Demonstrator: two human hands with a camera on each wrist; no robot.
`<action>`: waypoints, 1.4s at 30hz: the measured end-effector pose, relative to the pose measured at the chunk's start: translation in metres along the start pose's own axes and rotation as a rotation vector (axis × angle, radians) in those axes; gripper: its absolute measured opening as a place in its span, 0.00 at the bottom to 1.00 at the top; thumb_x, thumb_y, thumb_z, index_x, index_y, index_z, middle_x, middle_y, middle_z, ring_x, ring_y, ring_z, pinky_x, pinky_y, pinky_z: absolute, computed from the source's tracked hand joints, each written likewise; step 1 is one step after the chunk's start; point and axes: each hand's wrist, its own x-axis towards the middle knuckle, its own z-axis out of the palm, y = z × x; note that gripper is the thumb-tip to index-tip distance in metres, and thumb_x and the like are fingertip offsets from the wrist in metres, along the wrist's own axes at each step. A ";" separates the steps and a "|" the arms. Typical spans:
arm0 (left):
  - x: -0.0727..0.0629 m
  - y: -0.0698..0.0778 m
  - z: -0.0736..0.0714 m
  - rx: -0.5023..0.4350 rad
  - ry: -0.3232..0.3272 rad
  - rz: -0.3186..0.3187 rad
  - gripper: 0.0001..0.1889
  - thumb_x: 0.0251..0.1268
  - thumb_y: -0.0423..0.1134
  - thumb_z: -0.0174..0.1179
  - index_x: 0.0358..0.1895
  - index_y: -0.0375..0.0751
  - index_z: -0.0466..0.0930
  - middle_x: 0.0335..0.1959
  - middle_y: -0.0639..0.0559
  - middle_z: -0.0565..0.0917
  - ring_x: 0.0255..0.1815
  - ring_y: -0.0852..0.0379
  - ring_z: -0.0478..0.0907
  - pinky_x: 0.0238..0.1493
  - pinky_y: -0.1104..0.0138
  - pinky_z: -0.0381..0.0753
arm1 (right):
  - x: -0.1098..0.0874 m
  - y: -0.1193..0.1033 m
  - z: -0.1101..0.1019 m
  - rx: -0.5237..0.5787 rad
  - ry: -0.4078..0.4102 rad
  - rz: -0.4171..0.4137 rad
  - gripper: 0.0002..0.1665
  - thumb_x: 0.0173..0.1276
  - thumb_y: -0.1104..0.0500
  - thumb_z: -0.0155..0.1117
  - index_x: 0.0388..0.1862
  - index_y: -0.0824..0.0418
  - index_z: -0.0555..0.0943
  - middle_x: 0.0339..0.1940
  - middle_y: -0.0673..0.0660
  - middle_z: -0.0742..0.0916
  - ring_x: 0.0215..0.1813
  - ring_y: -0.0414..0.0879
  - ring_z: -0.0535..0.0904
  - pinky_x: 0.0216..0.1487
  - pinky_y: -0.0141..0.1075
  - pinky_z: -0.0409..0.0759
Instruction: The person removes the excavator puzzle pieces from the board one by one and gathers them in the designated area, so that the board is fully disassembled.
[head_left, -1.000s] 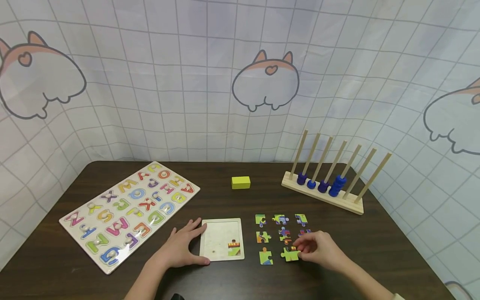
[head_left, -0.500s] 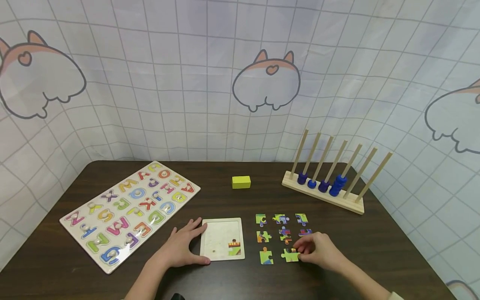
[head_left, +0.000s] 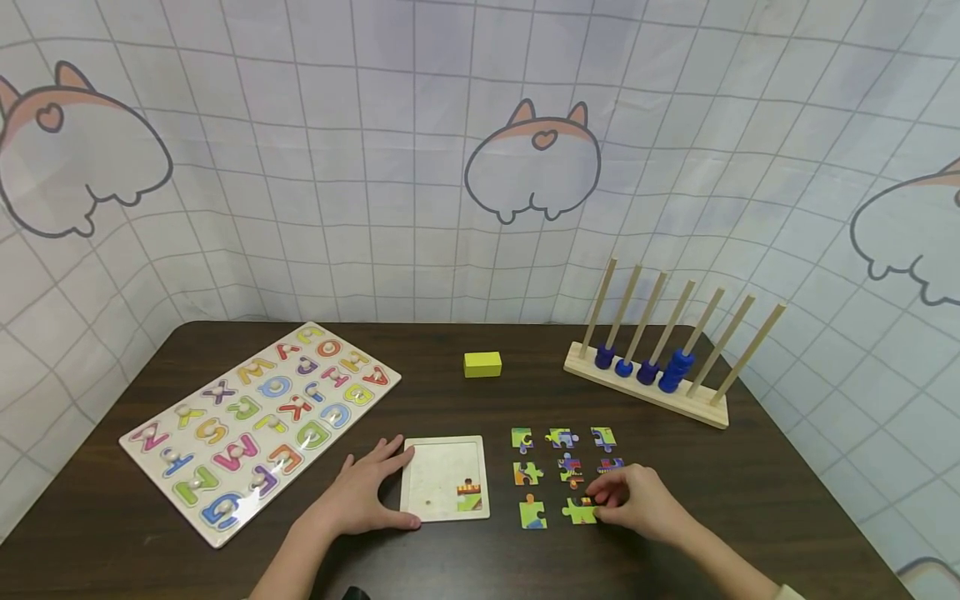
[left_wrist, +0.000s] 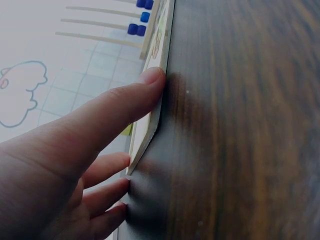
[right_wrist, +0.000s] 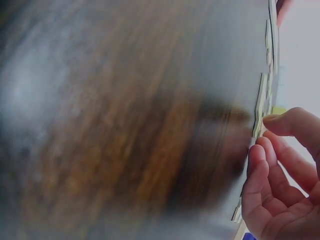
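My left hand (head_left: 366,493) rests at the left side of a square wooden puzzle tray (head_left: 435,471), thumb at its near edge, forefinger by its upper left corner. A corner puzzle piece (head_left: 468,498) with a red and green print lies in the tray's lower right. Right of the tray, my right hand (head_left: 641,505) pinches the right edge of a green puzzle piece (head_left: 579,512) low over the table. In the right wrist view the thumb (right_wrist: 275,125) is on this piece, the other fingers curled beside it. Left of it lies another green piece (head_left: 532,513).
Several other loose puzzle pieces (head_left: 527,473) lie in rows beyond my right hand. A wooden alphabet board (head_left: 258,421) fills the left side. A yellow block (head_left: 482,365) sits further back, and a peg stand (head_left: 643,387) with blue beads stands at the back right.
Both hands keep almost the same place. The right fingers shift very slightly at the green piece's edge.
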 end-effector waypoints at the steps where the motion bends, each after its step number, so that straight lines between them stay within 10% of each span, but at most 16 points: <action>1: 0.000 0.000 0.000 0.001 0.000 0.001 0.50 0.34 0.59 0.72 0.65 0.40 0.66 0.68 0.40 0.59 0.69 0.38 0.50 0.59 0.34 0.42 | 0.000 0.000 0.000 0.004 0.002 0.001 0.09 0.50 0.66 0.71 0.32 0.64 0.83 0.23 0.48 0.81 0.24 0.35 0.74 0.25 0.28 0.74; 42: 0.000 0.000 0.001 0.006 0.005 0.011 0.49 0.33 0.59 0.73 0.65 0.40 0.66 0.68 0.39 0.59 0.69 0.37 0.50 0.58 0.33 0.42 | 0.042 -0.062 0.049 0.095 -0.006 -0.147 0.15 0.50 0.59 0.73 0.36 0.66 0.83 0.26 0.52 0.82 0.24 0.36 0.76 0.27 0.28 0.75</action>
